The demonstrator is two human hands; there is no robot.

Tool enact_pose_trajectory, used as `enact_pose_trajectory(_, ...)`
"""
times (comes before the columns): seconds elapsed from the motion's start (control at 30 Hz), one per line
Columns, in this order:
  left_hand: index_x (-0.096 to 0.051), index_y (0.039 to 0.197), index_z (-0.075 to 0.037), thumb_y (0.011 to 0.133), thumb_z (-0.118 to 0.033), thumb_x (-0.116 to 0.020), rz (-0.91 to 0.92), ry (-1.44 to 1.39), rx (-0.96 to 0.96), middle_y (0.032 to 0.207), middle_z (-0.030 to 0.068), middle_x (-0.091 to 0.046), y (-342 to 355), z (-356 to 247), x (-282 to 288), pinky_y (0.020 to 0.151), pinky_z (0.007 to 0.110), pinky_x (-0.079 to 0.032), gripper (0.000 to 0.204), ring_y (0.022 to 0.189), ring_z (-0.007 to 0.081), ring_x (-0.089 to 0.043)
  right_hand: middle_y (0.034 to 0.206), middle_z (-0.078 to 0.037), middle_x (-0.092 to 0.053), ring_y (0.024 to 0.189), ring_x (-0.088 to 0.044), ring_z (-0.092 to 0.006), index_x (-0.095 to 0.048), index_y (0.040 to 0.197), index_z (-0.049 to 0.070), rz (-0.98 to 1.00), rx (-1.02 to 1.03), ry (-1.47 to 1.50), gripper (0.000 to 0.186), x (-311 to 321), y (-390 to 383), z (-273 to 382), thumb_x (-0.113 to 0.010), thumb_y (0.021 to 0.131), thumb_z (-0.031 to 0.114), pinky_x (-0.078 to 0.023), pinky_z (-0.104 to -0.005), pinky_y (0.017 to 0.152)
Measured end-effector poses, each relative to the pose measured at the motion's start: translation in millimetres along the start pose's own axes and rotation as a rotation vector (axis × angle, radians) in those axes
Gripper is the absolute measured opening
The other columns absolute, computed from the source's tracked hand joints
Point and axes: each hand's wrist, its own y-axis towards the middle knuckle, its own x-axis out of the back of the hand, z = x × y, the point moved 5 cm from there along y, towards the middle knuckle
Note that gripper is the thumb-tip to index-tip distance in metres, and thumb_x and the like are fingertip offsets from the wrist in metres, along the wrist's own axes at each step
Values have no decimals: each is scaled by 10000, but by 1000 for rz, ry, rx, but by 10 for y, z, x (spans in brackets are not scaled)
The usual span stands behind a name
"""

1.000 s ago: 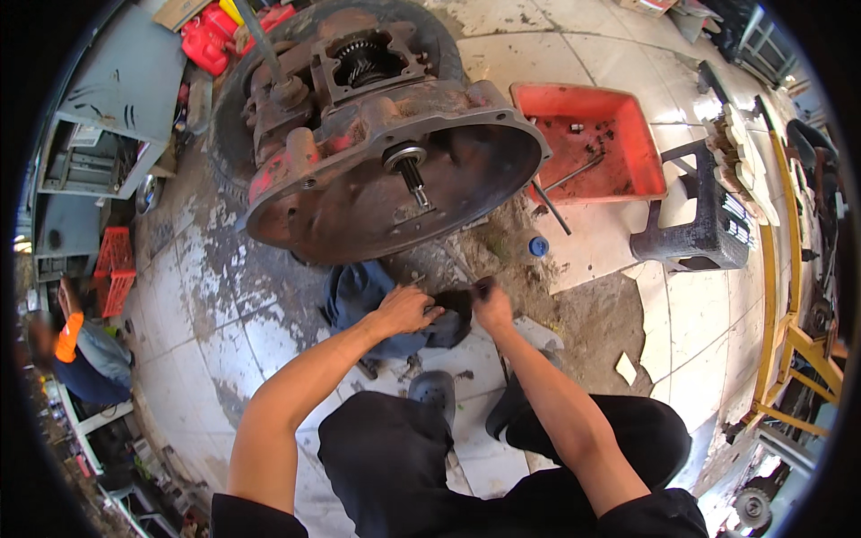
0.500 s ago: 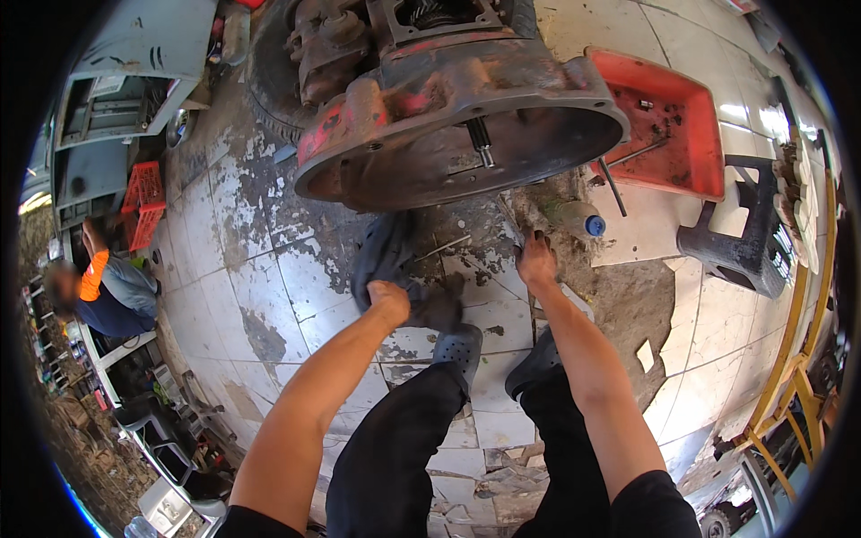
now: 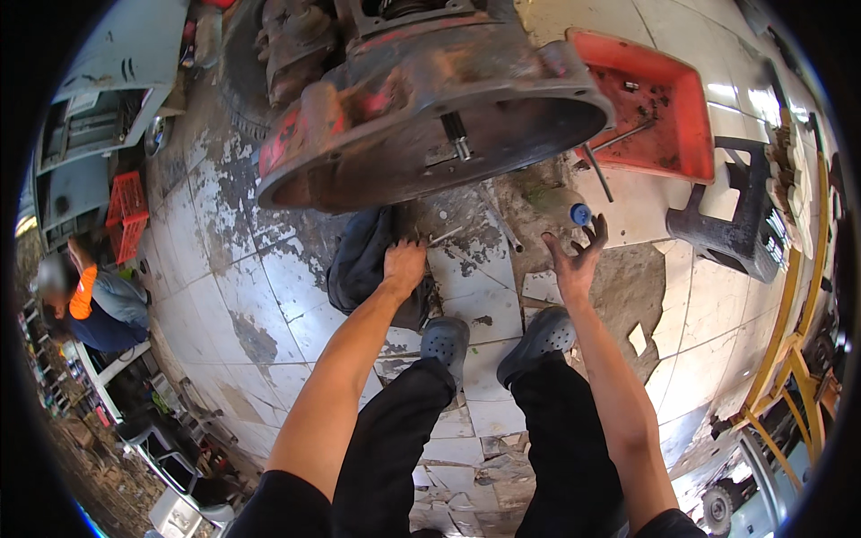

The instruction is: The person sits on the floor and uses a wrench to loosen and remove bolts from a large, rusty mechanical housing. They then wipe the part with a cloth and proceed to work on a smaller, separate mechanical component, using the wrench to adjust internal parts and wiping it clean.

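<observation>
At 9 o'clock, far out from the middle of the view, a co-worker in an orange sleeve (image 3: 82, 296) sits, with a red crate (image 3: 127, 215) just toward 10 o'clock. Much nearer the middle, also at 9 o'clock, the dark cloth (image 3: 357, 269) lies bunched on the tiled floor (image 3: 278, 287), just in front of the big housing (image 3: 430, 112). The left hand (image 3: 405, 267) is on the cloth's right side; in place of the fist of half a second ago, its fingers now reach forward, toward 12 o'clock. Whether that grip pinches the fabric or only presses it, I cannot tell. A thin metal rod (image 3: 446, 236) lies beside those fingertips, at 1 o'clock, below the housing's splined shaft (image 3: 456, 136).

Next, at 2 o'clock, a slim bar (image 3: 507, 230) lies on the floor. The right hand (image 3: 577, 263) was at its near end; it has since moved off to 3 o'clock, and its grip is empty, thumb and fingers spread wide apart. A blue cap (image 3: 580, 214), apparently on a clear bottle, stands at the hand's 12 o'clock, near the fingertips. I read this as the bar being let go, which leaves the right hand free while the left alone attends to the cloth. Farther right are a red tray (image 3: 698, 134) at 2 o'clock and a black stool (image 3: 717, 233) at 3.
</observation>
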Motion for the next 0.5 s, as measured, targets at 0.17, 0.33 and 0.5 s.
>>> enact_pose_trajectory(0.17, -563, 1085, -37, 964, -210, -496, -6, -486, 106, 925, 233, -655, -129, -604, 592, 736, 518, -521, 221, 835, 443, -639, 1212, -197, -614, 1160, -577, -330, -506, 1341, 23, 246, -57, -48, 761, 0, 497, 182, -870, 709, 239, -461, -408, 977)
enact_pose_trajectory(0.33, -556, 1063, -48, 982, -247, -462, -28, -791, 285, 894, 200, -671, -671, -1300, 944, 730, 526, -513, 235, 841, 420, -648, 1159, -196, -660, 1124, -619, -324, -563, 1308, 56, 226, -305, -49, 609, 427, 251, 592, -809, 783, 240, -472, -394, 960)
enact_pose_trajectory(0.5, -604, 962, -42, 932, -266, -499, -167, -743, 406, 898, 223, -673, -1213, -1650, 1525, 716, 522, -497, 249, 853, 441, -642, 1213, -195, -642, 1161, -605, -306, -566, 1320, 51, 312, -385, -4, 582, 1247, -356, 1228, -783, 811, 229, -447, -379, 1002)
